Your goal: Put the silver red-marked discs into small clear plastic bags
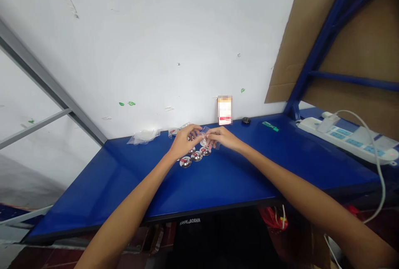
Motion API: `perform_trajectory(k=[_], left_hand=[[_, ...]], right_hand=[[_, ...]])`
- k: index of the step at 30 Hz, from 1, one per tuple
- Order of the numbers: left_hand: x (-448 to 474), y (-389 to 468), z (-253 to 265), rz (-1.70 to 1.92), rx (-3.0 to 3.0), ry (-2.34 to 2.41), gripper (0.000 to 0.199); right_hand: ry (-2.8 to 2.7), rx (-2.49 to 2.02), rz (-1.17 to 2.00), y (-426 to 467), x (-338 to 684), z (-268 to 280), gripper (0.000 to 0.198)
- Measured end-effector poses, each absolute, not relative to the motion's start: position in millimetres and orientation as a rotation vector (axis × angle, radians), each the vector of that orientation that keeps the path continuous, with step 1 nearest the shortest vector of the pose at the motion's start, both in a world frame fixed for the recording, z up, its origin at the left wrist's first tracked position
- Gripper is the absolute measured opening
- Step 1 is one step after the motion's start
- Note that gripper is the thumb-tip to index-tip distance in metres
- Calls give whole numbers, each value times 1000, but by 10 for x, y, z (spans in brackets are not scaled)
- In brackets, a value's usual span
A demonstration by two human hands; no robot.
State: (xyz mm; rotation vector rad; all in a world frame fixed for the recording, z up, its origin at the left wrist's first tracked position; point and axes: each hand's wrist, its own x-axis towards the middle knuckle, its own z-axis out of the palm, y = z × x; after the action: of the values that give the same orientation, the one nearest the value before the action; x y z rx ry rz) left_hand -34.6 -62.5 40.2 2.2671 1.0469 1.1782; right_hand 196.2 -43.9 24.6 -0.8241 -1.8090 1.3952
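My left hand (183,139) and my right hand (225,136) meet over the table. Between them is a small clear plastic bag (205,130), pinched in the fingertips of both. What may lie inside the bag is hard to make out. Below and around the hands lie several round, shiny metal discs (185,162) with red wire or markings on top. My left hand partly covers some of these discs. Behind my left hand is a bagged disc (173,132), up against the wall.
The blue table (218,186) meets a white wall. A stack of clear bags (145,136) lies at the back left. Along the back stand a lit phone (225,111), a small black round object (246,120) and a green item (270,126). A white power strip (349,140) sits right.
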Motion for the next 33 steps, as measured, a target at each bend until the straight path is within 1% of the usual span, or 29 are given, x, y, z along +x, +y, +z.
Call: perform_trajectory(k=[2, 6, 8, 9, 11, 13, 15, 18, 20, 22, 27, 31, 33], left_hand=[[-322, -614, 355, 1147, 2169, 1064, 28], [-314, -583, 329, 1077, 1849, 1003, 37], [-313, -570, 332, 1034, 1689, 949, 37], [-310, -566, 330, 1023, 1624, 940, 36], [-300, -563, 318, 1025, 1533, 962, 33], [-286, -566, 298, 1046, 1498, 1001, 30], [-272, -573, 279, 1075, 1482, 1010, 28], [-259, -578, 265, 1080, 1477, 936, 29], [-259, -575, 268, 1094, 1496, 890, 29], [-266, -568, 276, 1122, 1537, 895, 27], [-284, -557, 277, 1086, 1550, 980, 24], [-292, -545, 251, 1055, 1529, 988, 36], [-302, -536, 245, 1036, 1546, 978, 34]], right_hand=[[-1808, -833, 1409, -452, 1976, 265, 29], [-1807, -869, 1447, -417, 2055, 283, 34], [-1811, -876, 1375, -381, 2097, 286, 32], [-1811, -882, 1269, -368, 2113, 289, 30], [-1818, -908, 911, -370, 2130, 303, 32], [-1888, -898, 531, -418, 2121, 321, 39], [-2025, -834, 319, -497, 2087, 327, 50], [-2213, -764, 265, -599, 2009, 284, 77], [-2236, -800, 255, -621, 1962, 228, 88], [-2225, -861, 236, -614, 1936, 182, 89], [-2237, -884, 138, -604, 1945, 204, 76], [-2245, -825, 106, -629, 1971, 268, 81], [-2250, -814, 121, -640, 1977, 282, 83]])
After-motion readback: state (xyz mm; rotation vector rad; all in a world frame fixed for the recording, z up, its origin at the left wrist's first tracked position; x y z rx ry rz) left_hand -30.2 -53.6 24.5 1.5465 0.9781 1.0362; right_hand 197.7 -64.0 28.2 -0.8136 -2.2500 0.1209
